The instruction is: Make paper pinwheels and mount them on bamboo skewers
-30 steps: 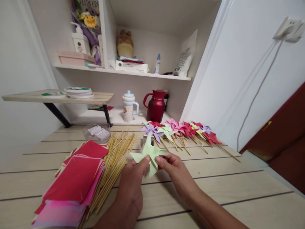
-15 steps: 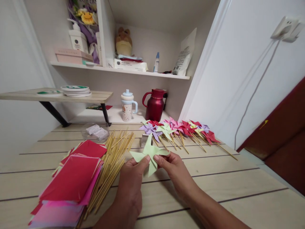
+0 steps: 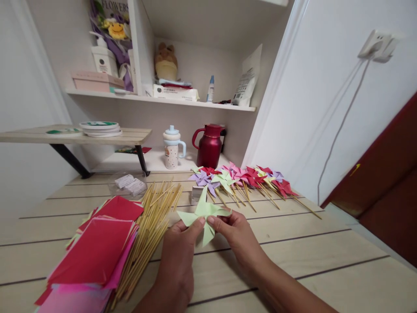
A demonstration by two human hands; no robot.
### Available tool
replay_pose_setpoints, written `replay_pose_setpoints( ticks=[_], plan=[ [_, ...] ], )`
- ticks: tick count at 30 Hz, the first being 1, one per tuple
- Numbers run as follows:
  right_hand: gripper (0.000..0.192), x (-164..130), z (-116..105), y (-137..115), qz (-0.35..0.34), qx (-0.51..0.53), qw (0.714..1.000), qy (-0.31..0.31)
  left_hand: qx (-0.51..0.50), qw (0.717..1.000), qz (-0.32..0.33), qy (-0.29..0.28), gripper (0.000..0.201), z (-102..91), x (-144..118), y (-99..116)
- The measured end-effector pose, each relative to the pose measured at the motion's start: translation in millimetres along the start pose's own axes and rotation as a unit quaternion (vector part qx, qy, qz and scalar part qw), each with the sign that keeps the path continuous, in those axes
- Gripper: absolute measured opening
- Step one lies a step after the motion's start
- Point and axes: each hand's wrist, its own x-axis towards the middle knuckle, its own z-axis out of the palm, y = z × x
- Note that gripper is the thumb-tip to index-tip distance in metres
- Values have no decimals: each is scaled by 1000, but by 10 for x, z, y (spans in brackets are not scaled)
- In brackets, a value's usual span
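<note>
Both hands up over the wooden table (image 3: 325,261), working one pale green paper pinwheel (image 3: 204,214); left hand (image 3: 177,256) pinches its centre from the left side, thumb and forefinger closed on the paper; right hand (image 3: 236,237) pinches it from the right, fingertips likewise clamped on the folded middle; the two sets of fingertips nearly meet at the hub. Pinwheel held clear of the table, blades spread, one pointing up, one down, no stick visible on it.

Taking the green pinwheel as landmark: just left of it and below, a loose bundle of bamboo sticks (image 3: 150,234) lying on the table, fanned toward the back; further left, touching the sticks, a stack of coloured paper squares (image 3: 94,252), red on top, pink beneath; behind and to the right, a row of finished pinwheels (image 3: 247,180) on sticks, purple, green, pink, red, overlapping each other; just behind, a small whitish block (image 3: 196,194), detail unclear; well behind, a dark red jug (image 3: 208,145) and beside it a speckled cup with pale blue lid (image 3: 172,148); behind and left, a clear packet with white slips (image 3: 128,184).
</note>
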Motion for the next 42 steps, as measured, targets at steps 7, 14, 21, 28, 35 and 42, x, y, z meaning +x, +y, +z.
replay_pose_setpoints(
  ticks=[7, 14, 21, 28, 35, 42],
  plan=[
    [34, -21, 54, -71, 4, 33, 999, -18, 24, 1000, 7, 7, 32, 13, -18, 2],
    [35, 6, 33, -29, 0, 37, 999, 16, 21, 1000, 0, -6, 35, 21, -30, 33],
    [36, 22, 12, -25, -10, 30, 999, 35, 16, 1000, -15, -22, 32, 44, -56, 66],
    [41, 22, 49, -51, 3, 33, 998, 61, 54, 998, 19, -22, 35, 23, -2, 20],
    [36, -17, 61, -68, 4, 63, 997, 45, 81, 996, 11, 17, 37, 81, -28, 99],
    [40, -85, 91, -121, 27, 127, 991, -17, 86, 996, 18, 18, 35, 55, -8, 78]
  ],
)
